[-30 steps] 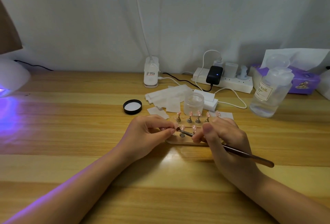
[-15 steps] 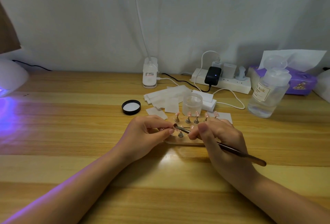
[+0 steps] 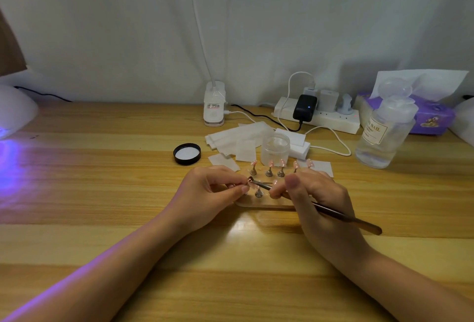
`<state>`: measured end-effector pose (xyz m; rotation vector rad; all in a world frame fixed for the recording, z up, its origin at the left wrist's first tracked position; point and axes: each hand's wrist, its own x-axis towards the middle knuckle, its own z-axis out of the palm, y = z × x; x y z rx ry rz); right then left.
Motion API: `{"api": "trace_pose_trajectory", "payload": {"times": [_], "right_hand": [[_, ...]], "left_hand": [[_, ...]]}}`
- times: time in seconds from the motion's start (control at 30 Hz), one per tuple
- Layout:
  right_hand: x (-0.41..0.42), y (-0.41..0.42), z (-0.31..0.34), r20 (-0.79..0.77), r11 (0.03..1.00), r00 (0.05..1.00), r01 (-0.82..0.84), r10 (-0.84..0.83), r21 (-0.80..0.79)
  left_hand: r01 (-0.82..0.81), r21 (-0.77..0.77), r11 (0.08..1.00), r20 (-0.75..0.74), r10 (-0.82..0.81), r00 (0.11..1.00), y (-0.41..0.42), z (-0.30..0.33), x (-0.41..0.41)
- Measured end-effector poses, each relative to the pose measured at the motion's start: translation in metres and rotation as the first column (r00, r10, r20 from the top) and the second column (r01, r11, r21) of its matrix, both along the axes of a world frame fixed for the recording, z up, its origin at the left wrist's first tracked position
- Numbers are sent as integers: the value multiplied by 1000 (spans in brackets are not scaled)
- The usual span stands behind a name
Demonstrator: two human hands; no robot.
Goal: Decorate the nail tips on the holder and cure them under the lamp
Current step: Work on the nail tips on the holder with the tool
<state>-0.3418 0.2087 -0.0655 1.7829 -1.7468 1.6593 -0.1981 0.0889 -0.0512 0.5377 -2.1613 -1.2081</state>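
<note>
From the head camera, the holder [image 3: 266,203] sat mid-table with pink nail tips [image 3: 269,163] on its pegs. The left hand [image 3: 207,193] pinched a front-row tip steady; the right hand [image 3: 318,201] gripped a thin tool [image 3: 341,216], its end at that tip. The lamp [image 3: 15,111] glowed at far left. The step probably wanted a light touch, with the wrists braced on the table.
</note>
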Motion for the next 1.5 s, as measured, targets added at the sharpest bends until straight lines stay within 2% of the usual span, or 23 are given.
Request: {"api": "trace_pose_trajectory", "payload": {"times": [0.27, 0.53, 0.8, 1.03, 1.33, 1.5], "right_hand": [[1, 4, 0, 95, 999, 995, 0, 4, -46], [0, 1, 2, -2, 999, 999, -37, 37, 7], [2, 5, 2, 54, 999, 998, -26, 27, -29], [1, 2, 2, -10, 999, 999, -40, 40, -7], [2, 6, 2, 87, 998, 995, -33, 37, -45], [2, 3, 4, -10, 998, 999, -42, 42, -38]], "left_hand": [[-1, -2, 1000, -10, 1, 1000, -1, -1, 0], [11, -1, 1000, -29, -11, 1000, 0, -1, 0], [0, 1, 1000, -42, 0, 999, 0, -1, 0], [31, -10, 999, -48, -31, 998, 0, 1, 1], [42, 69, 997, -100, -35, 994, -1, 1, 1], [42, 74, 996, -101, -34, 994, -1, 2, 2]]}}
